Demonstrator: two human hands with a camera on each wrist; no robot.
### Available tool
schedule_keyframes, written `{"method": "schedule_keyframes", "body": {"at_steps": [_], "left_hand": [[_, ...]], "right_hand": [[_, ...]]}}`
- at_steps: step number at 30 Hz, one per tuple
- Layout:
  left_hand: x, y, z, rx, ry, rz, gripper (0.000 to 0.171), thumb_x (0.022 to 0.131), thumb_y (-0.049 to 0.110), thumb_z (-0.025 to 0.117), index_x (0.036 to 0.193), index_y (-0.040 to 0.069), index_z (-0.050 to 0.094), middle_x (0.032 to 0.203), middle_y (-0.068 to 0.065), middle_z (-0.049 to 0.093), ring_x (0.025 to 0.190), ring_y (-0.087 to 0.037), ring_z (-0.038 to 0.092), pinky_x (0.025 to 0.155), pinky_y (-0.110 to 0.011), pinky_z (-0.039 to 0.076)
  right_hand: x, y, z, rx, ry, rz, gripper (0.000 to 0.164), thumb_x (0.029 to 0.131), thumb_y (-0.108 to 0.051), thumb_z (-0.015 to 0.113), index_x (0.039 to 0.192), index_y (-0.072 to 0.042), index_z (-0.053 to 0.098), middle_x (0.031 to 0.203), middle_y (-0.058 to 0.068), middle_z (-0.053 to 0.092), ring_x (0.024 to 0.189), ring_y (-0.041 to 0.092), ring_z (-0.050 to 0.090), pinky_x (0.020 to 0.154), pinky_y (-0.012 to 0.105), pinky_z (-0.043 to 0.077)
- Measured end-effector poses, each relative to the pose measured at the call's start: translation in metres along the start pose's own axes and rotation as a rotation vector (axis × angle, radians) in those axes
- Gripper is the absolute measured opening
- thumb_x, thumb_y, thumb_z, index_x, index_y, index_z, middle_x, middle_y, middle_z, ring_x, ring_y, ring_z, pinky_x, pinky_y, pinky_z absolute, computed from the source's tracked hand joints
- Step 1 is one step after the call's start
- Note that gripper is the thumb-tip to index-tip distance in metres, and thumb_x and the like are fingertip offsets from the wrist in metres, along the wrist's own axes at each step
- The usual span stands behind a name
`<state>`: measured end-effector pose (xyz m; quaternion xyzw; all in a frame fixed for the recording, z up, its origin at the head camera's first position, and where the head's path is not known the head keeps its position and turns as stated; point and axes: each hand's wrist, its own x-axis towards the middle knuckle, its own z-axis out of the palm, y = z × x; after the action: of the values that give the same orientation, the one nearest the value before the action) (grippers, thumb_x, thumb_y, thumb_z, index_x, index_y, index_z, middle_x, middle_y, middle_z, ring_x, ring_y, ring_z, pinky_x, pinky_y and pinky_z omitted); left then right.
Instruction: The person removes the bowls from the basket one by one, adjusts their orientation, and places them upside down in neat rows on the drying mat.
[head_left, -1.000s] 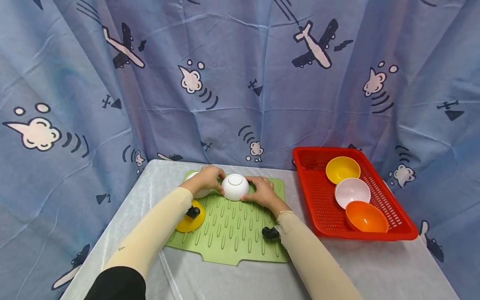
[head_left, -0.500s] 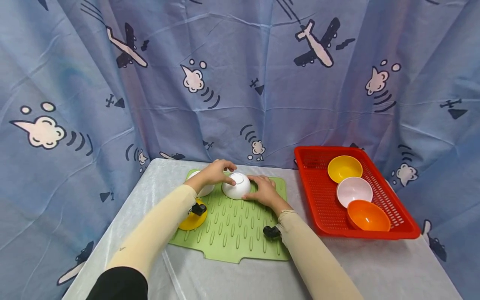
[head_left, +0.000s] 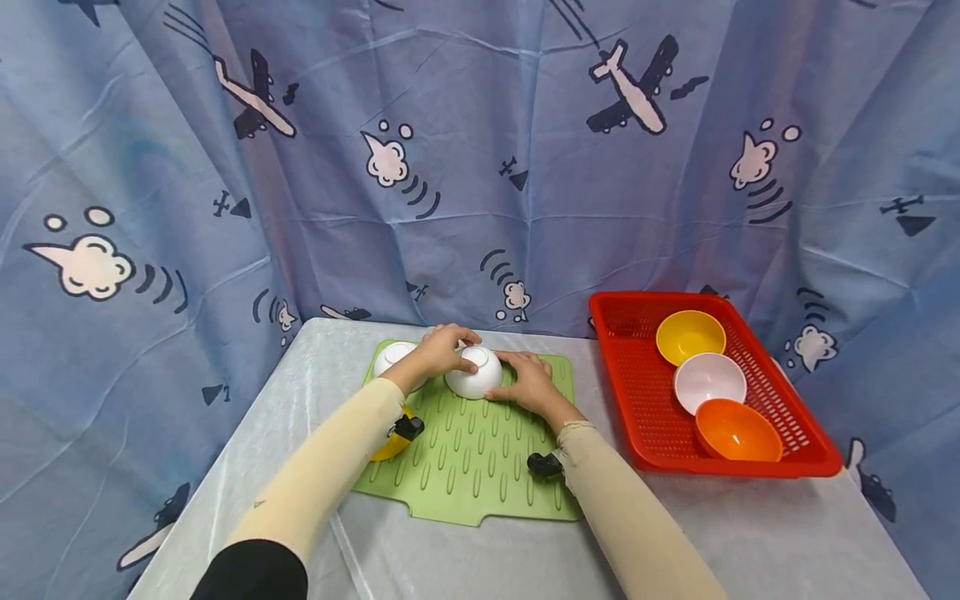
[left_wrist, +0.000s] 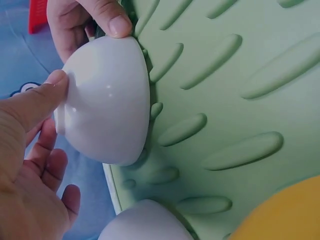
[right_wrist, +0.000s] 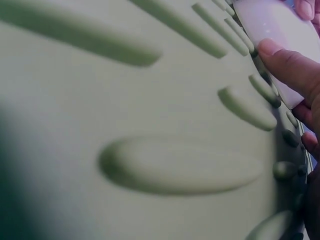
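Note:
A white bowl (head_left: 472, 379) stands upside down at the back middle of the green ridged mat (head_left: 457, 492). From the right, my right hand (head_left: 529, 385) grips it low by the rim, the thumb in front and the fingers behind. My left hand (head_left: 442, 354) comes over its top from the left; in the left wrist view the thumb (left_wrist: 47, 95) and fingertips lie at either side of the foot ring. Left of this bowl sits a second upturned white bowl (head_left: 392, 357), partly behind my left hand. A yellow rounded piece (head_left: 392, 446) is mostly hidden under my left wrist.
On the right stands a red perforated basket (head_left: 626, 392) holding a yellow bowl (head_left: 690, 333), a pale pink bowl (head_left: 708, 383) and an orange bowl (head_left: 738, 432), all facing up. A blue patterned curtain (head_left: 465, 167) hangs behind the white-covered table (head_left: 420, 558).
My left hand has moved right, from the bowl's left side up onto its top by the foot ring. The right hand keeps its hold, and the bowl stays about where it was.

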<state>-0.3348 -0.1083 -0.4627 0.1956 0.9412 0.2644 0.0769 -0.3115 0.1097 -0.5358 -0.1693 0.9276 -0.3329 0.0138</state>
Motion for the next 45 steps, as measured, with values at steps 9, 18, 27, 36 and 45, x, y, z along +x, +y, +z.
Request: {"method": "schedule_keyframes", "body": {"at_steps": [9,18,27,36,45], "left_hand": [[-0.001,0.003,0.007,0.015,0.019,-0.011,0.055,0.084,0.027,0.086,0.134,0.017,0.067,0.128,-0.004,0.062,0.121,-0.026,0.048,0.104,-0.053,0.031],[-0.008,0.002,0.011,0.041,0.009,-0.060,0.054,0.086,0.032,0.083,0.136,0.019,0.066,0.132,-0.005,0.059,0.131,-0.028,0.046,0.107,-0.057,0.031],[-0.009,-0.001,0.005,-0.020,0.041,-0.080,0.056,0.084,0.033,0.084,0.136,0.023,0.067,0.127,-0.003,0.060,0.124,-0.027,0.047,0.114,-0.064,0.022],[-0.010,0.002,0.007,-0.058,0.038,-0.091,0.053,0.084,0.031,0.085,0.134,0.024,0.068,0.133,-0.004,0.060,0.132,-0.029,0.044,0.117,-0.069,0.015],[-0.011,0.001,0.010,-0.035,0.080,-0.099,0.052,0.080,0.032,0.088,0.129,0.025,0.072,0.126,0.000,0.065,0.123,-0.026,0.049,0.113,-0.062,0.024]], "right_hand": [[-0.004,-0.011,-0.006,-0.059,-0.019,0.045,0.088,0.079,-0.043,0.088,0.153,-0.018,0.049,0.155,0.009,0.050,0.145,0.035,0.037,0.115,0.060,0.019],[-0.022,-0.052,-0.035,-0.078,0.029,0.008,0.086,0.080,-0.029,0.088,0.153,-0.006,0.046,0.156,0.019,0.046,0.144,0.043,0.038,0.111,0.065,0.028],[-0.067,-0.082,-0.130,-0.133,0.022,-0.201,0.072,0.083,-0.029,0.085,0.146,-0.008,0.056,0.150,0.014,0.054,0.141,0.037,0.042,0.114,0.064,0.026],[-0.122,-0.030,-0.213,-0.276,-0.061,-0.152,0.069,0.083,-0.031,0.086,0.142,-0.008,0.059,0.146,0.017,0.056,0.139,0.043,0.041,0.113,0.067,0.027],[-0.159,0.055,-0.255,-0.322,-0.109,-0.109,0.073,0.072,-0.040,0.092,0.133,-0.010,0.066,0.136,0.017,0.063,0.130,0.044,0.048,0.103,0.074,0.030]]}}
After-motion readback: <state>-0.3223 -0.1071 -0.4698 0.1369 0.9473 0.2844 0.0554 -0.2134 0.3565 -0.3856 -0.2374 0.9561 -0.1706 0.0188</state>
